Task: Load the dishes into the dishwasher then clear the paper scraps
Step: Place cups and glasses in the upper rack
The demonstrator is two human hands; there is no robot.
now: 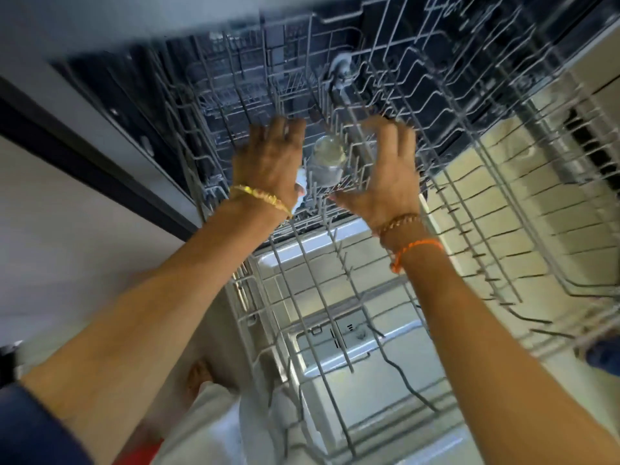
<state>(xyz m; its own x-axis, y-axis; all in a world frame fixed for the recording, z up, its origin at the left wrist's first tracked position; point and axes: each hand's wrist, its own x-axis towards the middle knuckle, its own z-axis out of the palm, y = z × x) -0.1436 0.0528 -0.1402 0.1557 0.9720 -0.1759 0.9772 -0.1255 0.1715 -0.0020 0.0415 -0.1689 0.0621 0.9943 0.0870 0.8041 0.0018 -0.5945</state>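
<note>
Above the pulled-out upper rack (pixel 385 135) of the dishwasher, seen from the head camera, both arms reach forward over the wire grid. Between the two hands stands a small clear glass (pixel 327 162), upside down among the tines near the back of the rack. The left hand (pixel 268 162) is just beside the glass with fingers bent toward the wires; the blur hides whether it grips the glass or only something pale under its palm, so I cannot tell. The right hand (pixel 385 172) has its fingers spread and relaxed, holding nothing, very near the glass on the other side. I judge the loading step is in hand, and the glass is being settled. Next, the hands should come away without tipping it, then fetch another dish; paper scraps wait for later.
</note>
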